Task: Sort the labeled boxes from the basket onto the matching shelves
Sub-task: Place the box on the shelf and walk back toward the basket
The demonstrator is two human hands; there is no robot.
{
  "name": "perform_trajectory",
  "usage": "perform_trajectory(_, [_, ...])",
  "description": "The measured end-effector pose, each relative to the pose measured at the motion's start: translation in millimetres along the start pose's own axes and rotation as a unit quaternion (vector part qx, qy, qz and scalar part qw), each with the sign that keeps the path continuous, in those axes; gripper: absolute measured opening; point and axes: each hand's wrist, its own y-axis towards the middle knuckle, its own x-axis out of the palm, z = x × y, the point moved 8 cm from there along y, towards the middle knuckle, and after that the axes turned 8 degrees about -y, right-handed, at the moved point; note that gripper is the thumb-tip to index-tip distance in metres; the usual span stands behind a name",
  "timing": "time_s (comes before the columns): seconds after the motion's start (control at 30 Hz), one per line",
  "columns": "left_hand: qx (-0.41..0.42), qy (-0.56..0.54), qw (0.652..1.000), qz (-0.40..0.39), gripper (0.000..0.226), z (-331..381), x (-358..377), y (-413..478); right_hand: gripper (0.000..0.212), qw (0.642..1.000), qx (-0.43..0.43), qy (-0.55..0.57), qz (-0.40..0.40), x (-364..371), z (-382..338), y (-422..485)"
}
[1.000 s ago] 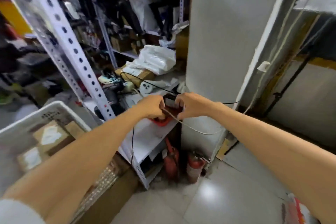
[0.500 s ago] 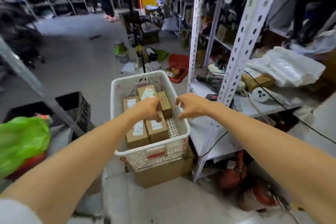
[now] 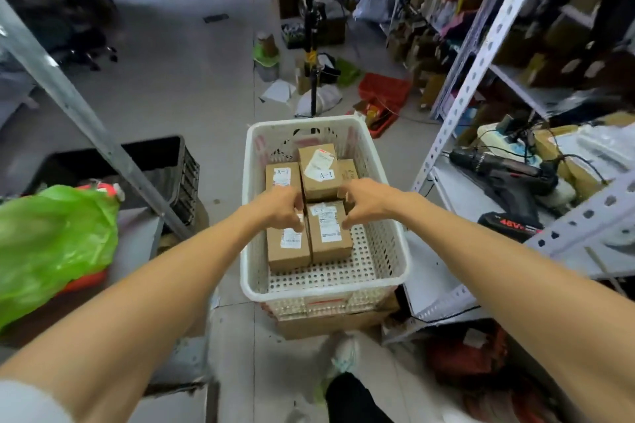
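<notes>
The white perforated basket [image 3: 326, 293] sits on a cardboard carton [image 3: 330, 326] on the floor, just beside the white shelf rack [image 3: 481, 55]. Five brown boxes lie inside it, packed toward its far left. The uppermost box [image 3: 319, 170] rests on top of the others and bears a handwritten "A-1" under a skewed printed sticker. The box to its left [image 3: 282, 177] also reads "A-1". A third box [image 3: 349, 173] behind the right hand is mostly hidden, and the writing on its side is too small to read.

Nearer the camera two boxes lie side by side and touching. The right one [image 3: 328, 233] has a printed label with a handwritten mark above it that I cannot make out. The left one [image 3: 288, 249] has its far end covered by the left hand [image 3: 280, 208], and its label is blurred.

The left hand's fingers curl down onto that box's far end. The right hand [image 3: 364, 201] hangs over the neighbouring box with its fingertips [image 3: 345, 225] bent by the box's right edge, seemingly touching it. Whether either hand actually grips a box cannot be told from this angle.

On the shelf to the right lies a black drill [image 3: 498, 168], its battery marked "48V".
</notes>
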Motion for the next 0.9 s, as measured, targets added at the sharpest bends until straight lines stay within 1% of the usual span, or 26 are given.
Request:
perform_trajectory(0.07, [-0.010, -0.002, 1.000, -0.003, 0.038, -10.2, -5.0, 23.0, 0.054, 1.000, 0.000, -0.009, -0.008, -1.7, 10.5, 29.1])
perform_trajectory(0.1, [-0.016, -0.008, 1.000, 0.000, 0.042, -15.7, -8.9, 35.4, 0.053, 1.000, -0.003, -0.013, -0.011, -3.3, 15.2, 43.8])
perform_trajectory(0.17, [-0.036, -0.028, 0.999, 0.006, 0.051, -27.7, -17.0, 59.5, 0.063, 1.000, -0.005, -0.006, -0.019, -6.5, 24.2, 73.2])
perform_trajectory(0.23, [-0.052, -0.044, 0.998, 0.001, 0.053, -36.7, -21.4, 82.0, 0.072, 1.000, -0.005, 0.000, -0.026, -8.9, 32.0, 100.1])
perform_trajectory(0.3, [-0.065, -0.052, 0.997, -0.007, 0.053, -44.8, -22.8, 105.3, 0.075, 0.999, -0.008, 0.008, -0.035, -6.9, 40.4, 125.5])
perform_trajectory(0.4, [-0.077, -0.060, 0.995, -0.012, 0.053, -55.4, -25.2, 141.8, 0.075, 0.999, -0.002, 0.014, -0.048, -2.8, 57.9, 158.5])
perform_trajectory(0.57, [-0.088, -0.080, 0.993, -0.013, 0.051, -68.6, -37.2, 200.8, 0.072, 0.997, 0.012, -0.010, -0.080, 7.7, 87.4, 206.7])
perform_trajectory(0.7, [-0.094, -0.057, 0.993, -0.037, 0.052, -93.7, -21.8, 249.4, 0.068, 0.995, 0.026, -0.016, -0.092, 26.7, 108.3, 251.8])
perform_trajectory(0.8, [-0.077, -0.010, 0.995, -0.065, 0.058, -116.3, -4.3, 288.7, 0.069, 0.995, 0.053, 0.001, -0.086, 46.4, 125.2, 285.3])
perform_trajectory(0.9, [-0.061, 0.016, 0.995, -0.081, 0.053, -136.3, 7.5, 331.0, 0.066, 0.992, 0.076, -0.014, -0.102, 74.7, 138.7, 314.5])
